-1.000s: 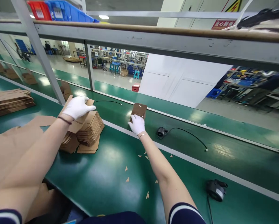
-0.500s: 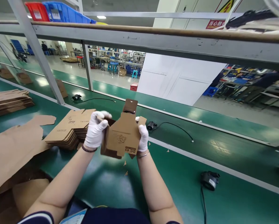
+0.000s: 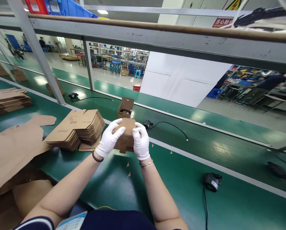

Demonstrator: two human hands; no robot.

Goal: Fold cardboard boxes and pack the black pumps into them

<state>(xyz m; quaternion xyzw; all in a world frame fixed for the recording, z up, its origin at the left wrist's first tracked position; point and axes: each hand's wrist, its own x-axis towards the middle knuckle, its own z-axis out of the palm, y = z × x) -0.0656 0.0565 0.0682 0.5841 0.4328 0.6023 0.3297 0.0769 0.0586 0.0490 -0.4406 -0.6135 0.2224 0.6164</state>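
Note:
Between my gloved hands is a small brown cardboard box (image 3: 124, 140), with printing on the side toward me and a flap folded over at its top. My left hand (image 3: 111, 136) grips its left side, thumb on the flap. On the right side, my right hand (image 3: 141, 140) closes round the box, thumb near the flap's edge. Just behind stands another cardboard box (image 3: 126, 105), its lid raised and something dark inside. A stack of flat box blanks (image 3: 73, 127) lies left of my hands.
A black pump (image 3: 212, 182) with a cable sits at the right; smaller pumps (image 3: 147, 124) lie on the green conveyor belt (image 3: 219, 150). Brown paper (image 3: 16, 150) covers the left. Cardboard scraps (image 3: 129, 174) dot the table. A metal shelf beam (image 3: 143, 38) crosses above.
The top flap of the held box has gone from standing up to folded over. Both hands have drawn closer together around the box. The camera view has shifted slightly.

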